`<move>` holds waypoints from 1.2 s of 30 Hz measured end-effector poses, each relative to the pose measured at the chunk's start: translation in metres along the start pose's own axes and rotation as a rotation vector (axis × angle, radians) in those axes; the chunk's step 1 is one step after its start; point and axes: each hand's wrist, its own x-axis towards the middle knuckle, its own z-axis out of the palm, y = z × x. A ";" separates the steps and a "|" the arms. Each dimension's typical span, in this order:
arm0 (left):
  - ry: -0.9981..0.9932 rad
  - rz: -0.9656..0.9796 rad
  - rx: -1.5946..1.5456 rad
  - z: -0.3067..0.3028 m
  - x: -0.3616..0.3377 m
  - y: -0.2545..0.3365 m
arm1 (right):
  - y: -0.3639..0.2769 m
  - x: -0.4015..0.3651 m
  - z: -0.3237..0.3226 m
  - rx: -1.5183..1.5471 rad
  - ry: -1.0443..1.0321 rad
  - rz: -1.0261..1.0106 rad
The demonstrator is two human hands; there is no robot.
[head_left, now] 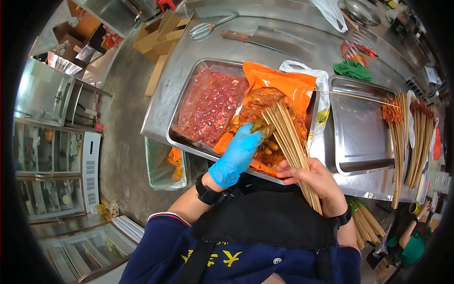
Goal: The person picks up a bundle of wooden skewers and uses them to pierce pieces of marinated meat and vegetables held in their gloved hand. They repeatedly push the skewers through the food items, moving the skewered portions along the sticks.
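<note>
My left hand [243, 149], in a blue glove with brown, sauce-coated fingertips, is curled over the marinated meat [265, 99] in an opened orange bag [283, 78]. Its fingers are bent together beside the skewer tips; what lies between them is hidden. A thick bundle of bamboo skewers [291, 142] is gripped in my bare right hand [314, 182], slanting up over the meat. The bag sits in a metal tray [191, 147], alongside a clear bag of red diced meat [213, 104].
Right of my hands is a second metal tray [362, 137], with loaded meat skewers [397, 123] at its right edge. One thin skewer [352, 96] crosses its top. Behind lie a cleaver [274, 42], scissors [208, 29] and a green cloth [352, 69]. A lined bin [158, 165] stands below left.
</note>
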 end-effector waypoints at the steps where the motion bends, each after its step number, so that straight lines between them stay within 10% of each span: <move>1: 0.001 0.000 -0.005 -0.003 -0.001 0.000 | 0.001 0.002 0.000 -0.003 0.001 0.003; 19: 0.166 -0.048 -0.243 -0.022 -0.003 -0.009 | 0.001 0.010 0.009 -0.030 0.166 0.117; 27: 0.410 0.224 0.094 -0.057 -0.006 0.010 | -0.003 0.010 -0.001 0.111 0.183 0.046; 36: 0.234 0.126 0.797 -0.044 -0.014 0.000 | 0.001 0.009 -0.011 0.154 0.161 0.045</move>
